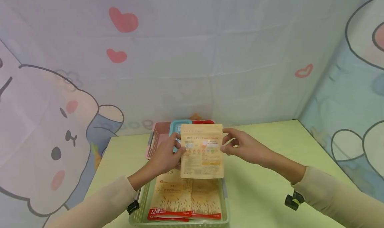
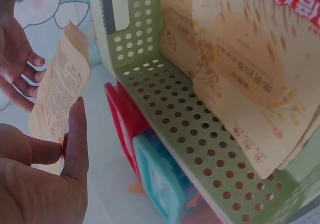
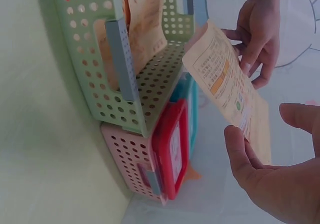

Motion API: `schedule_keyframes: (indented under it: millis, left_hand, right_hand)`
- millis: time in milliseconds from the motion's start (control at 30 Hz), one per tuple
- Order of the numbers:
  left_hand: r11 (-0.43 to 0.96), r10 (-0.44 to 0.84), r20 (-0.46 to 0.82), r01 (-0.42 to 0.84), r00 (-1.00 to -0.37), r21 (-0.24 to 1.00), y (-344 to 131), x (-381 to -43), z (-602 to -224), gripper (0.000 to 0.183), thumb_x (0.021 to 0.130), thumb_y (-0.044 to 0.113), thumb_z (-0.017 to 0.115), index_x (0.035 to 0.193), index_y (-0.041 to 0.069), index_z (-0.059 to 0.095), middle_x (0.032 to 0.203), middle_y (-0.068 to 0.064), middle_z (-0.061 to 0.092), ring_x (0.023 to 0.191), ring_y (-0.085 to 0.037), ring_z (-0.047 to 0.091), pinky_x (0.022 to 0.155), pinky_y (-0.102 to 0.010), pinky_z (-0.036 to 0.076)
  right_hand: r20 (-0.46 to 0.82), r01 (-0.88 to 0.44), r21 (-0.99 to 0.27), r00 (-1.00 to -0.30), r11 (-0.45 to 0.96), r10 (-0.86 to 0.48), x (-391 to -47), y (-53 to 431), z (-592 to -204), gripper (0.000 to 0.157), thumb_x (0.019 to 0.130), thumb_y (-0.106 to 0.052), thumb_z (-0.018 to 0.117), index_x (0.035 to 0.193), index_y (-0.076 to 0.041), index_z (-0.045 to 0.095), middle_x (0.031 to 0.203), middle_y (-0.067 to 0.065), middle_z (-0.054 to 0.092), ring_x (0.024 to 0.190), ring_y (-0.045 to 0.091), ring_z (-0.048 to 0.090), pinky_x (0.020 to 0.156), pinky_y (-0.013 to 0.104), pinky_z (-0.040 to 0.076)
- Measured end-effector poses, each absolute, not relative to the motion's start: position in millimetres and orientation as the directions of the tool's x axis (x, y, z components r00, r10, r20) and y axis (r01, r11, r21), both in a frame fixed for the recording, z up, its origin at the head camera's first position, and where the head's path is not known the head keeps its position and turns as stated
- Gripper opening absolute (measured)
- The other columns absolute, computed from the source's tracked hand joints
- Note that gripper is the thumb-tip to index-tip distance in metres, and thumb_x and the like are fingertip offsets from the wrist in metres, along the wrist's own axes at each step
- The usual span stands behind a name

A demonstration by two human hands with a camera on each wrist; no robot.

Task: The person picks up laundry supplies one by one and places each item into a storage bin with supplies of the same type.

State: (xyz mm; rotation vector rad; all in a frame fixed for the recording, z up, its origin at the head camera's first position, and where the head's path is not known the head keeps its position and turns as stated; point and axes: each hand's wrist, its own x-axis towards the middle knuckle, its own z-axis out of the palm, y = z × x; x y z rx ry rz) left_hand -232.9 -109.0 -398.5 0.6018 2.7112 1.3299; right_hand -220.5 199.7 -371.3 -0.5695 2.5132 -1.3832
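Observation:
Both hands hold up a flat cream stand-up pouch (image 1: 202, 164) with printed text facing the head camera. My left hand (image 1: 168, 154) pinches its left edge, the thumb on the front and fingers behind. At the opposite edge is my right hand (image 1: 247, 147), thumb and fingers bent around the side; the right wrist view shows its thumb (image 3: 237, 144) against the pouch (image 3: 220, 73). Below, a green perforated basket (image 1: 226, 211) holds larger beige packets (image 1: 172, 194) with wheat-ear prints and red bottom bands.
Behind the green basket stands a pink basket (image 1: 162, 128) with a turquoise-rimmed item (image 2: 160, 179) and a red-rimmed item (image 3: 172, 149) in it. The table has a pale yellow-green cover (image 1: 270, 181). A cartoon-printed curtain (image 1: 210, 54) rises at the back and sides.

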Motion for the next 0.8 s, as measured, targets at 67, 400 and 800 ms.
schedule_keyframes:
  millis: [67, 400, 800]
  left_hand:
    - [0.52, 0.372, 0.074, 0.273, -0.925, 0.81, -110.6, -231.3, -401.9, 0.041, 0.109, 0.011, 0.059, 0.146, 0.0, 0.044, 0.105, -0.011, 0.062, 0.061, -0.022, 0.067, 0.052, -0.034, 0.059]
    - [0.485, 0.399, 0.005, 0.215, -0.917, 0.848, -111.9, -225.7, -420.7, 0.036, 0.109, 0.007, 0.059, 0.14, -0.002, 0.043, 0.105, -0.015, 0.06, 0.065, -0.021, 0.071, 0.052, -0.038, 0.061]
    - [0.493, 0.442, -0.11, 0.139, -0.89, 0.859, -115.9, -216.7, -439.3, 0.034, 0.108, 0.008, 0.058, 0.135, -0.006, 0.043, 0.098, -0.015, 0.059, 0.069, -0.023, 0.073, 0.057, -0.046, 0.063]
  right_hand:
    - [-0.021, -0.215, -0.846, -0.901, 0.487, -0.433, -220.0, 198.2, -373.7, 0.075, 0.103, -0.029, 0.07, 0.16, 0.003, 0.033, 0.127, 0.01, 0.062, 0.11, 0.021, 0.068, 0.097, 0.042, 0.056]
    - [-0.099, -0.118, -0.884, -0.898, 0.452, -0.428, -217.1, 195.9, -397.4, 0.073, 0.103, -0.026, 0.071, 0.158, 0.004, 0.035, 0.124, 0.011, 0.062, 0.107, 0.025, 0.069, 0.095, 0.041, 0.059]
    - [-0.145, -0.063, -0.916, -0.869, 0.396, -0.474, -214.3, 195.2, -422.7, 0.071, 0.104, -0.023, 0.07, 0.156, 0.01, 0.035, 0.123, 0.015, 0.061, 0.104, 0.028, 0.071, 0.094, 0.043, 0.06]
